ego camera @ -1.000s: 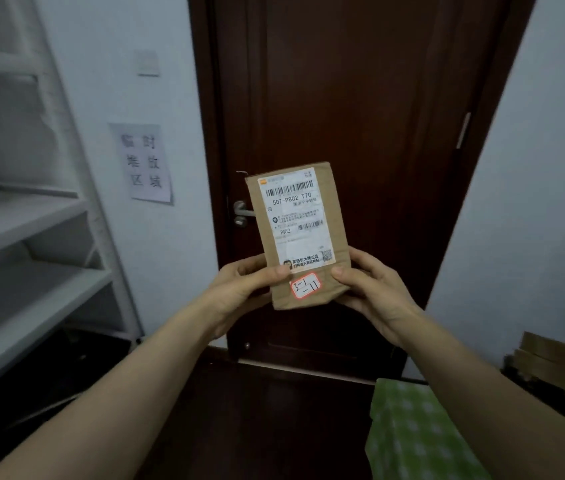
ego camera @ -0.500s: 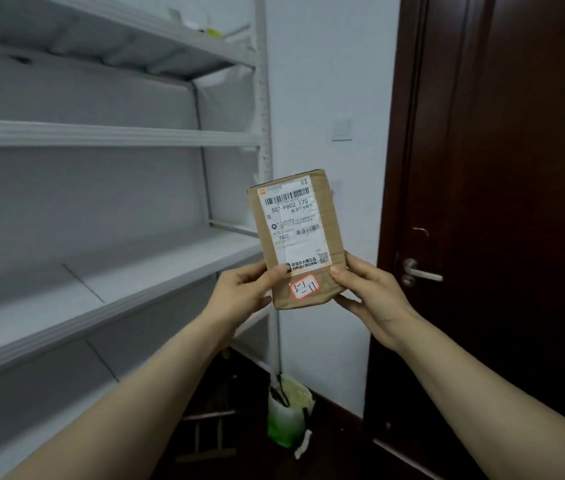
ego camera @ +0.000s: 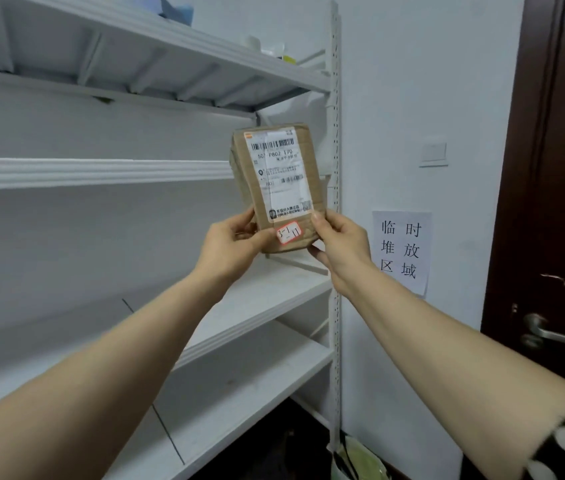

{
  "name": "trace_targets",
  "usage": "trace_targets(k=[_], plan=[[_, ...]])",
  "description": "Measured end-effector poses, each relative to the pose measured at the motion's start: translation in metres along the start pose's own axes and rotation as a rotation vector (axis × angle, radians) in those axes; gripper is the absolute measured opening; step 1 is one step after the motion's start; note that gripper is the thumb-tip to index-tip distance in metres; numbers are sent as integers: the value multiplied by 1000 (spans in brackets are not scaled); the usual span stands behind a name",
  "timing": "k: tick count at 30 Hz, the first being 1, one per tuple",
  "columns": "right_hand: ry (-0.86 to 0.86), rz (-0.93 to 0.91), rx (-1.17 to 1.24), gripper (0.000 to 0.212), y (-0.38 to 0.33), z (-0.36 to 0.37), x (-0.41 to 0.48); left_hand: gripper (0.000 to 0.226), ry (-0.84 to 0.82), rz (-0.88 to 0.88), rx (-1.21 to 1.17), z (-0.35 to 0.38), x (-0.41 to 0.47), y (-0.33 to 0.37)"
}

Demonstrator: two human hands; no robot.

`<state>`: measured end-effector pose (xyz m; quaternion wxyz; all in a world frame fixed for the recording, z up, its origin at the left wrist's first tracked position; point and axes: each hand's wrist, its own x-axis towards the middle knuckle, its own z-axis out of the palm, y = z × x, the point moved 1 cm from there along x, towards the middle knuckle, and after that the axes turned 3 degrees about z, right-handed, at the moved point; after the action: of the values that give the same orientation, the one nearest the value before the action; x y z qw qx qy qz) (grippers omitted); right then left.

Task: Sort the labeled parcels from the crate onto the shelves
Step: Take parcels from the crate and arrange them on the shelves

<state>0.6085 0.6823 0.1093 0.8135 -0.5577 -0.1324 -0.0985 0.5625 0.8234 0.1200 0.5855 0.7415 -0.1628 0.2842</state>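
Near right end of shelves (ego camera: 101, 173), I hold parcel (ego camera: 279, 188) upright in air, label (ego camera: 281, 174) facing me. Left hand (ego camera: 232, 244) and right hand (ego camera: 340, 247) each pinch bottom corner, thumbs flanking handwritten sticker (ego camera: 288, 233), leaving it readable: I judge, to match code to correct shelf. Parcel touches no shelf, not yet set down.

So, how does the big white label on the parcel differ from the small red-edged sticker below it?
The white label is large and printed, with barcodes; the red-edged sticker is small and handwritten. The white label fills the upper front of the parcel; the red-edged sticker sits near its bottom edge. Both are stuck on the same brown face.
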Motion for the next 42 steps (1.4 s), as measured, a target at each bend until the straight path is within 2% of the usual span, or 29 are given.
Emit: trace_targets(k=[4,8,13,21,25,28,34,37,42], plan=[[-8,-32,-20,15,12,5,66,46,7,89,100,5,52,-25],[-35,-103,-46,17,21,0,142,39,81,151,154,22,110,-48],[-72,-168,-24,21,28,-13,253,38,200,176,223,60,192,-75],[-125,-294,-116,21,20,-25,400,35,250,182,443,101,312,-91],[-141,-362,-164,17,20,-20,441,31,284,166,546,105,356,-101],[-166,-405,-187,17,18,-16,464,27,300,152,498,106,387,-105],[-188,-348,-244,25,20,-14,512,10,283,106,361,106,437,-120],[-195,-356,-281,27,19,-17,530,21,268,98,367,108,457,-134],[-174,-334,-294,28,33,-18,563,11,282,118,458,119,483,-158]])
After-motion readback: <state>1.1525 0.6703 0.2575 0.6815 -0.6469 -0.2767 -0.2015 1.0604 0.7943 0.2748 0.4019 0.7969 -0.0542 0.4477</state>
